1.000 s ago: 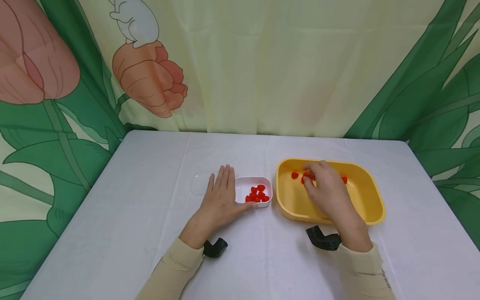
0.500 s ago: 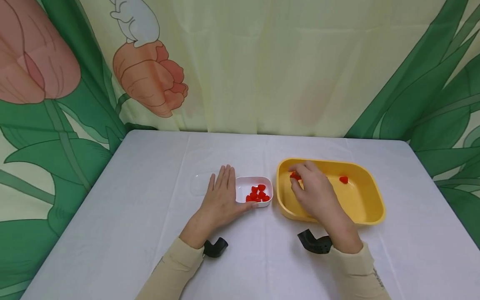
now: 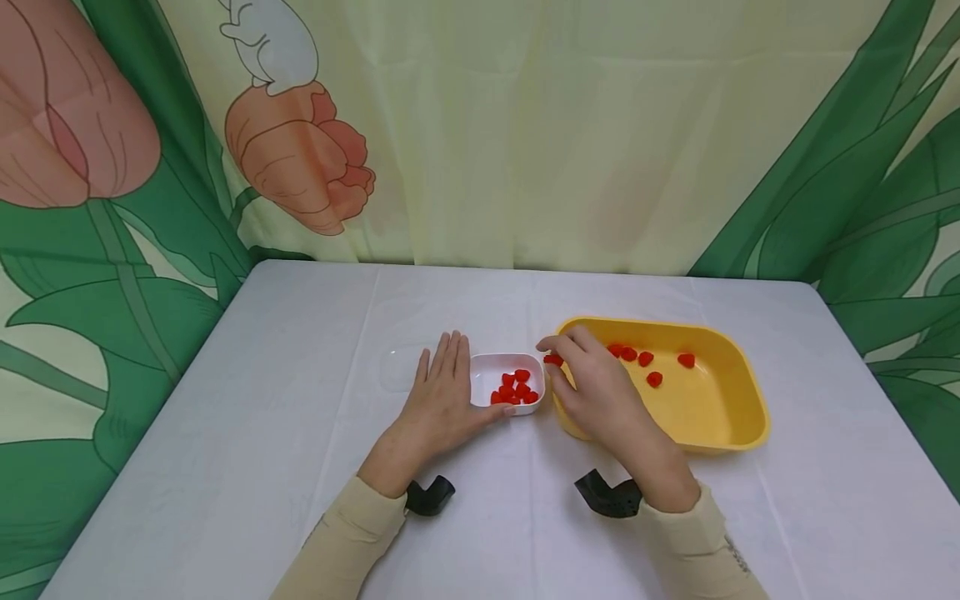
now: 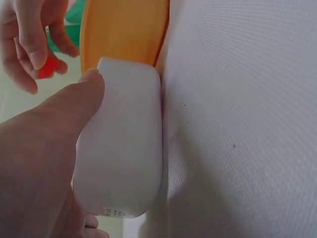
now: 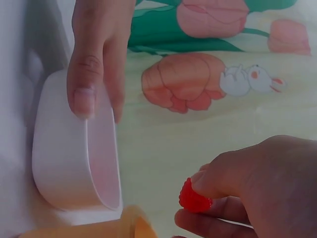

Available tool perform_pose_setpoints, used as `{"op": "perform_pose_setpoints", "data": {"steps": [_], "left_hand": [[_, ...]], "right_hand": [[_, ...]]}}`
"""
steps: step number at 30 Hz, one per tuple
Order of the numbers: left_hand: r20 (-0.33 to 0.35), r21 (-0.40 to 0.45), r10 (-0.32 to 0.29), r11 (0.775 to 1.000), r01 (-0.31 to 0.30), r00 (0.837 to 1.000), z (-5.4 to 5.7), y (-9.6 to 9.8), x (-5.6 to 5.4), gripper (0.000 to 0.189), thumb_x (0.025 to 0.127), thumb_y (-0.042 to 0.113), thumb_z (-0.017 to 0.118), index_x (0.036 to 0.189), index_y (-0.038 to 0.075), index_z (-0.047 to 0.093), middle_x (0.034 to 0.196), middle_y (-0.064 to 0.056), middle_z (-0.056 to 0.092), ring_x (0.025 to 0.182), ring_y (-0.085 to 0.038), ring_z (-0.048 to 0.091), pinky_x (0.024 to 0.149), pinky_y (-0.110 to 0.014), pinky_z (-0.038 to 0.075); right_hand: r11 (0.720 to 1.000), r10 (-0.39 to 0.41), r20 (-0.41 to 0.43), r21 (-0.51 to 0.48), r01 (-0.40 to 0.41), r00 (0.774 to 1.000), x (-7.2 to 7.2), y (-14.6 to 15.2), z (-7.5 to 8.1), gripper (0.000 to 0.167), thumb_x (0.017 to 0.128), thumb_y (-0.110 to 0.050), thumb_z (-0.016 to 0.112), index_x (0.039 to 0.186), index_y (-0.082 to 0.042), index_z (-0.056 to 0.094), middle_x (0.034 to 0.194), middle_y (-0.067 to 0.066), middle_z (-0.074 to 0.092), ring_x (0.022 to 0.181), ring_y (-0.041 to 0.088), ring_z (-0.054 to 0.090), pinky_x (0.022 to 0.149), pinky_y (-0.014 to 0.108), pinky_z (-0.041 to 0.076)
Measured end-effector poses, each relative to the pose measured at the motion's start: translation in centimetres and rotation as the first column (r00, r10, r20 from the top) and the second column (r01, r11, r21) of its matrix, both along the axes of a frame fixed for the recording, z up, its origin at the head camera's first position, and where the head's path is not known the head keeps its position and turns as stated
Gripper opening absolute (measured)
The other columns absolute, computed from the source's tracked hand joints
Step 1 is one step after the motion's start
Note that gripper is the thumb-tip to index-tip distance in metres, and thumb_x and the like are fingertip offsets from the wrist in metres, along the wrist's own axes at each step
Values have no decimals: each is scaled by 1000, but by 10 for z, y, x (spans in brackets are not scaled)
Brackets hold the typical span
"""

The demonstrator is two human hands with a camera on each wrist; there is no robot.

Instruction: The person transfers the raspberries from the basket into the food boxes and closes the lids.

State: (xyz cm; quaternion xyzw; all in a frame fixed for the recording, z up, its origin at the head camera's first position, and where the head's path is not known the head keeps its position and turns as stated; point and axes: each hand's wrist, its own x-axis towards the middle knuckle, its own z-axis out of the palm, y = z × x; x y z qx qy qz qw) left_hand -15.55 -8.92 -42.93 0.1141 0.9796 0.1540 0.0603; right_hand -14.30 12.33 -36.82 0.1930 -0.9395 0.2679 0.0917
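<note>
Fingers (image 5: 203, 222) of the right hand (image 3: 603, 392) are closed in a pinch on one red berry (image 5: 192, 199), while those of the left hand (image 3: 442, 400) are laid out straight, with nothing gripped. The white-covered tabletop (image 3: 480, 533) is shared by a few things set close together. Its right side is taken up by the yellow tray (image 3: 716, 404), the largest of them. Just beside the tray's left end, the white box (image 3: 486, 372) is stood upright, flanked by the left hand, whose thumb is laid along the near rim. A clear, lid-like piece (image 3: 397, 369) is partly hidden behind that hand. Inside the tray, five loose berries (image 3: 655, 379) can be seen; inside the box, a small heap of berries (image 3: 522, 389) is gathered toward the near right corner. The held berry is poised at the tray's left rim, apart from the box. A transfer from tray to box is judged to be in hand. For this, the box should be braced without being tipped, and the near wall and thumb should be cleared. A light pinch is advised, as the berry may be soft, and release is best made low over the bare far side, so that the heap is not scattered.
</note>
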Motion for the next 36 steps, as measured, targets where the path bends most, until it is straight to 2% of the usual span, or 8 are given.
{"op": "perform_pose_setpoints", "data": {"steps": [6,10,17,22,30,36], "left_hand": [[-10,13,-7,1000,7,1000,0,0,-1,118,80,73,61,158,0,11,167,-17,11,155,-34,6,125,-55,7],[-6,14,-11,1000,11,1000,-1,0,-1,119,80,74,60,158,0,11,167,-16,10,156,-33,6,125,-55,8],[2,16,-17,1000,17,1000,1,-1,-1,120,80,78,57,158,0,9,167,-17,8,156,-32,3,125,-54,6],[1,25,-27,999,27,1000,2,-3,1,115,84,72,59,157,-2,10,167,-18,9,156,-32,4,125,-55,7],[5,22,-36,999,36,999,2,-2,-1,108,88,64,60,157,-3,11,166,-19,11,156,-32,4,125,-55,7],[24,21,-41,999,40,999,1,-2,-1,107,88,63,60,157,-2,10,166,-18,11,156,-32,3,125,-55,7]], "right_hand": [[997,80,-47,23,-79,996,0,-10,-5,30,86,-6,75,115,-10,68,107,5,62,94,16,59,78,29,60],[991,129,-99,32,-127,987,-1,-18,-14,29,83,-2,76,111,-8,69,102,4,63,92,16,60,79,27,60],[985,172,-124,28,-170,977,-2,-30,-23,26,84,-1,75,108,-8,68,99,3,63,86,15,61,78,27,60],[980,201,-151,48,-196,968,-1,-37,-32,20,87,-2,71,105,-8,67,97,3,63,85,16,62,79,28,59],[978,199,-176,89,-186,964,-1,-44,-37,24,84,-2,75,107,-8,68,104,4,65,96,18,65,87,29,59],[979,190,-153,98,-177,970,-2,-46,-37,23,84,-2,76,106,-6,68,102,6,66,93,19,65,87,30,59]]}}
